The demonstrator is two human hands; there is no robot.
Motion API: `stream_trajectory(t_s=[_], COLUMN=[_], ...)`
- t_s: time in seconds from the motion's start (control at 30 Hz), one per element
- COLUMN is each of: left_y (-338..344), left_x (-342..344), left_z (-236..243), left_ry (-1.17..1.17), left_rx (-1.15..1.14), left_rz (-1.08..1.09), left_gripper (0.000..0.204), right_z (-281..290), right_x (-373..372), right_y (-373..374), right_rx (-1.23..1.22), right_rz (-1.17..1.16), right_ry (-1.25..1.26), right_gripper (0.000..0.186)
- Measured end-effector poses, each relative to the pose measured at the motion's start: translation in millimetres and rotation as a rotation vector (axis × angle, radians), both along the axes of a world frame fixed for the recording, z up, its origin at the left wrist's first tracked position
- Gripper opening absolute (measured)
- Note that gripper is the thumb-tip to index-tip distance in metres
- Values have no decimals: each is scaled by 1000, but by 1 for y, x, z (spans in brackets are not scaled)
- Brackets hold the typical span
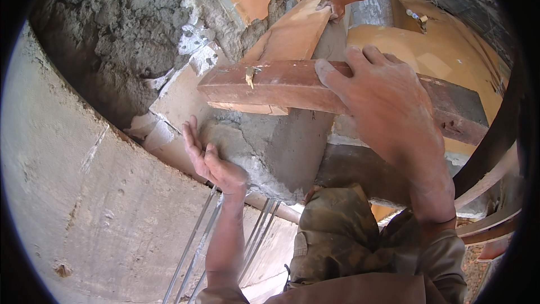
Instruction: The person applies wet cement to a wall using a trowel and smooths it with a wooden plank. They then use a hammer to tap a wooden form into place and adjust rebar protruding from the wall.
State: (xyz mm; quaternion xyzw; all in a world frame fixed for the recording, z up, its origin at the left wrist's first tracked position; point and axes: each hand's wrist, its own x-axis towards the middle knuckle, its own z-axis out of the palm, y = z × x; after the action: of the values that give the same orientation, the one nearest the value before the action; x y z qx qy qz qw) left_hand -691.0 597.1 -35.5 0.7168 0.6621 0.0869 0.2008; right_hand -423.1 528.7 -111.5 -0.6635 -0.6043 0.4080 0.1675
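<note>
A reddish-brown wooden beam [270, 85] lies crosswise in the middle, a bent piece of metal standing out near its left end. My right hand [388, 110] grips this beam from above toward its right end, the fingertips passing over the far edge. Below the beam's left part is a grey concrete block [281, 143] with a rough, crumbly top. My left hand [216, 166] is open beside the block's left side, fingers stretched away from me and holding nothing. Whether it touches the block, I cannot tell.
Wet grey mortar [112, 39] heaps behind a curved pale wall [73, 174] at left. Another person's hand [333, 7] rests on an orange-tan board [289, 31] at the far side. Thin metal rods [194, 242] run beside my left forearm. Curved tan sheeting [433, 50] lies far right.
</note>
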Motion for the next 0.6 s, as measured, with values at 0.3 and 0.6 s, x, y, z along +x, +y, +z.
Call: stream_trajectory(t_s=[0.3,0.6], left_y=[-1,0], left_x=[0,-4], left_z=[-2,-3], left_ry=[-11,-39], left_rx=[-15,-5], left_rz=[44,49], left_gripper=[66,66], right_z=[-10,-29], right_x=[12,-11], right_y=[-2,-11], right_rx=[-102,-79], right_rz=[-41,-28], right_ry=[35,56], right_gripper=[43,44])
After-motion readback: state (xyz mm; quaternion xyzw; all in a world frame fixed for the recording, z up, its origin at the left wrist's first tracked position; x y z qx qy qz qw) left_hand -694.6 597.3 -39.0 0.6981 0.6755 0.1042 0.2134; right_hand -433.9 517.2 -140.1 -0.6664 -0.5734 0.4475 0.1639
